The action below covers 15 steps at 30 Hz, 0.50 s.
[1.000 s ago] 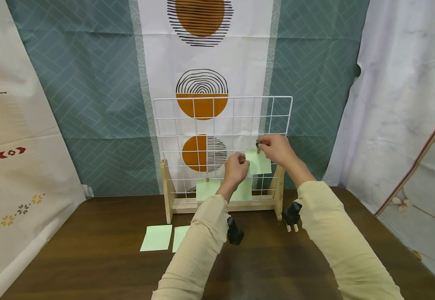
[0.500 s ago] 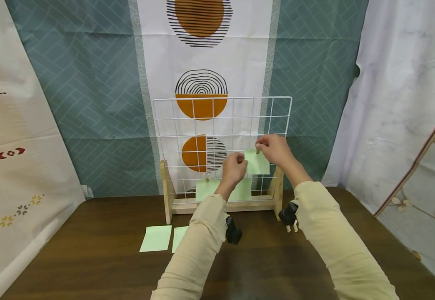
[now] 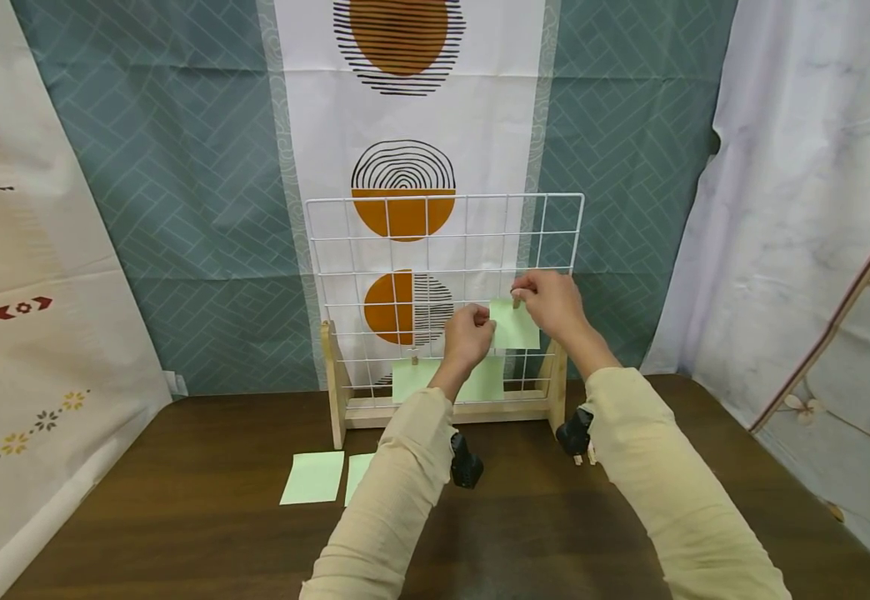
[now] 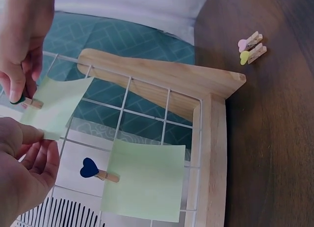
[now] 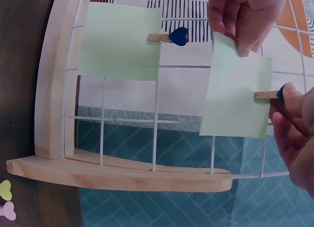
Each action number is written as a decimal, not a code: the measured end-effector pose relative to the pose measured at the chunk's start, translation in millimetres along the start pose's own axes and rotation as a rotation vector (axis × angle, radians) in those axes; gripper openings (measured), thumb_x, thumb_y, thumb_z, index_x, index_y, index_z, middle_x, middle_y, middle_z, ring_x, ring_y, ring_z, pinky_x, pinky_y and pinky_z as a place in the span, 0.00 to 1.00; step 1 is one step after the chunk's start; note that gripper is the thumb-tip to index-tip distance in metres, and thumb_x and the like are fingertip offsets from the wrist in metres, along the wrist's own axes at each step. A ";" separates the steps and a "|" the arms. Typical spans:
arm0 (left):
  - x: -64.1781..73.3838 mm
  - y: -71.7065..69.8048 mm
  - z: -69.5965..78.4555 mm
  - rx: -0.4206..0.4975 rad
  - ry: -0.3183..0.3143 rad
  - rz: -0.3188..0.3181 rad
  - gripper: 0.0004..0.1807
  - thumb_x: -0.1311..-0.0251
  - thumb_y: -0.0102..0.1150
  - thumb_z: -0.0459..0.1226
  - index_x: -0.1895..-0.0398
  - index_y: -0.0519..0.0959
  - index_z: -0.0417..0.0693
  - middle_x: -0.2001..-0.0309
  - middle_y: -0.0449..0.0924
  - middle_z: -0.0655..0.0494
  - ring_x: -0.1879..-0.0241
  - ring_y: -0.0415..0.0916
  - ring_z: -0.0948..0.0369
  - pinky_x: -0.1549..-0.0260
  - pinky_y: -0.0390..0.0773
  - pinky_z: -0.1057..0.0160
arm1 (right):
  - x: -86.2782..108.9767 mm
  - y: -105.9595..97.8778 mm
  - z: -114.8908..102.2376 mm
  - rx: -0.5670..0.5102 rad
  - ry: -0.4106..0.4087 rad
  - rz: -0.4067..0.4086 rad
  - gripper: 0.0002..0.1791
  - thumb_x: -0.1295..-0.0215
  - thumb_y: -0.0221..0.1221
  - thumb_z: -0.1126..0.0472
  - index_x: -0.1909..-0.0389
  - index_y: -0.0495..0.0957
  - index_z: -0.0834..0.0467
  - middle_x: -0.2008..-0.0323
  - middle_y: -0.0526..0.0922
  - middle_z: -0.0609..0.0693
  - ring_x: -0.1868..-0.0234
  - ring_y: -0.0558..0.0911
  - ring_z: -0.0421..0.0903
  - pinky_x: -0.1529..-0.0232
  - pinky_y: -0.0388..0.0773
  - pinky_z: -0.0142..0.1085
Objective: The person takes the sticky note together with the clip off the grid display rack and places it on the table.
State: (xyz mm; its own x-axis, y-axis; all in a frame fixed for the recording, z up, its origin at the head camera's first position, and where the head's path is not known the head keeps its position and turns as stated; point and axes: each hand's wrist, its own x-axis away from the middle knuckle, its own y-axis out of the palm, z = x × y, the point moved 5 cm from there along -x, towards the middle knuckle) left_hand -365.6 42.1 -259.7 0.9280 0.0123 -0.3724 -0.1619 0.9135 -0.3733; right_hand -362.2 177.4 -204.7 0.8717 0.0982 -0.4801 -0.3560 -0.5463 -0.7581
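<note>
A pale green paper square [image 3: 515,327] stands against the white wire grid [image 3: 467,250]. My left hand [image 3: 468,337] pinches its left edge between thumb and fingers. At its top edge my right hand [image 3: 551,300] pinches a small wooden clothespin [image 5: 265,95] with a dark green heart, mostly covered by the fingers. The clothespin's tip lies over the paper. Lower on the grid hangs another green paper [image 4: 147,183], held by a clothespin with a navy heart [image 4: 89,168]. One more green paper [image 3: 411,379] hangs to its left under a clothespin, partly behind my left arm.
A wooden stand [image 3: 558,383] holds the grid upright on the brown table [image 3: 202,500]. Two green papers lie at front left, one sheet [image 3: 312,477] in full view. Pink-heart [image 4: 251,41] and yellow-heart [image 4: 253,55] clothespins lie right of the stand.
My right hand and the paper have shifted slightly left, and the fingers now cover the dark heart in the head view. My left hand keeps its pinch on the paper's edge.
</note>
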 end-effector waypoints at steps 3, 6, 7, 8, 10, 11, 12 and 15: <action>0.2 -0.1 -0.3 0.013 -0.013 -0.008 0.08 0.38 0.58 0.29 0.58 0.81 0.34 0.63 0.82 0.46 0.60 0.78 0.54 0.62 0.77 0.63 | 1.6 0.2 0.8 0.002 -0.008 0.029 0.11 0.31 0.57 0.62 0.55 0.83 0.63 0.59 0.85 0.57 0.63 0.80 0.54 0.63 0.73 0.47; 0.1 -0.4 -0.4 0.018 -0.015 -0.011 0.08 0.38 0.58 0.29 0.58 0.81 0.33 0.63 0.82 0.46 0.60 0.78 0.54 0.63 0.77 0.63 | 2.4 1.1 1.4 -0.004 -0.008 0.050 0.10 0.31 0.57 0.63 0.56 0.83 0.63 0.59 0.85 0.57 0.63 0.79 0.54 0.63 0.73 0.47; -0.1 -0.5 -0.4 0.019 -0.015 -0.011 0.08 0.38 0.58 0.29 0.58 0.81 0.33 0.63 0.82 0.46 0.60 0.78 0.54 0.63 0.77 0.63 | 2.4 1.4 1.4 -0.005 -0.010 0.057 0.10 0.31 0.57 0.63 0.56 0.83 0.63 0.60 0.85 0.57 0.63 0.80 0.54 0.63 0.73 0.47; -0.2 -0.7 -0.6 0.018 -0.015 -0.012 0.08 0.38 0.58 0.29 0.58 0.81 0.33 0.63 0.82 0.46 0.60 0.78 0.54 0.63 0.77 0.63 | 2.4 1.7 1.4 -0.007 -0.012 0.063 0.10 0.32 0.57 0.63 0.57 0.83 0.63 0.60 0.85 0.57 0.63 0.80 0.55 0.63 0.73 0.47; -0.4 -1.0 -0.9 0.018 -0.017 -0.014 0.08 0.38 0.58 0.29 0.58 0.81 0.33 0.63 0.82 0.46 0.61 0.78 0.54 0.64 0.77 0.64 | 2.1 2.1 1.2 -0.012 -0.016 0.076 0.09 0.32 0.58 0.64 0.57 0.83 0.63 0.60 0.85 0.57 0.63 0.80 0.54 0.63 0.73 0.47; -0.5 -1.1 -1.1 0.018 -0.018 -0.015 0.08 0.38 0.58 0.29 0.58 0.81 0.33 0.63 0.82 0.46 0.61 0.78 0.54 0.64 0.77 0.64 | 2.0 2.2 1.0 -0.014 -0.018 0.082 0.09 0.32 0.58 0.64 0.57 0.83 0.64 0.61 0.85 0.57 0.63 0.80 0.54 0.63 0.73 0.47; -0.6 -1.2 -1.4 0.017 -0.018 -0.017 0.08 0.38 0.58 0.29 0.58 0.81 0.34 0.63 0.82 0.47 0.61 0.78 0.54 0.65 0.77 0.64 | 1.8 2.2 0.6 -0.016 -0.019 0.086 0.09 0.32 0.58 0.64 0.58 0.83 0.64 0.61 0.85 0.57 0.63 0.80 0.54 0.63 0.73 0.47; -0.9 -1.9 -2.5 0.022 -0.018 -0.019 0.08 0.38 0.58 0.29 0.58 0.81 0.34 0.64 0.82 0.47 0.63 0.78 0.55 0.66 0.77 0.64 | 1.1 1.5 -0.9 -0.021 -0.027 0.096 0.09 0.32 0.58 0.63 0.58 0.83 0.64 0.62 0.86 0.57 0.64 0.80 0.54 0.64 0.73 0.46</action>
State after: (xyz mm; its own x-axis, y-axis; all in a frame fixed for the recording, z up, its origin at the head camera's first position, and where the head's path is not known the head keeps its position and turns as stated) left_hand -367.0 39.3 -260.8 0.9367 0.0015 -0.3503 -0.1366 0.9224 -0.3613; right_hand -361.5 175.9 -206.0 0.8242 0.0665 -0.5623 -0.4306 -0.5712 -0.6988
